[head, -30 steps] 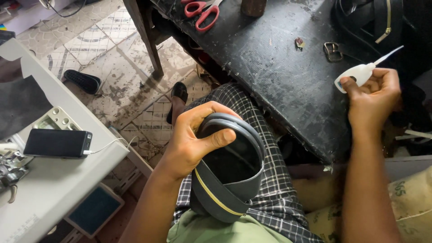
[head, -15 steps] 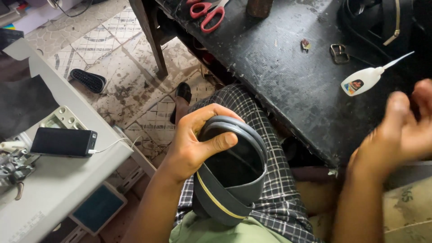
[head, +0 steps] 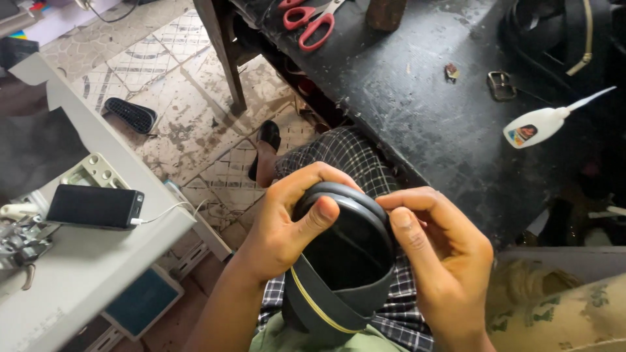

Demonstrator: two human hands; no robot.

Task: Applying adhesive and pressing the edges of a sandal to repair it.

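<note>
Both hands hold a black rolled strap w/ a thin yellow edge line, right over the person's lap. The left hand is curled round the roll's left side, thumb pressed on its top rim, fingers wrapped over the back. The right hand grips the roll's right side; its thumb & pointer finger pinch the top edge, so it is closed on the strap too. The roll stands up, open end facing the camera, dark inside. It sits above checked shorts & just in front of a green shirt.

On the black worktable, well apart from the hands, lies a white glue bottle w/ a long thin tip, on its side. Near it is a metal buckle & a small brownish bit. Red scissors lie at the far end. A black bag w/ a pale zip strip sits in the top right corner.

To the left is a white sewing machine table w/ a black phone on it, plugged to a white cable. On the tiled floor is a black sandal; another black sandal is on the person's foot.
</note>
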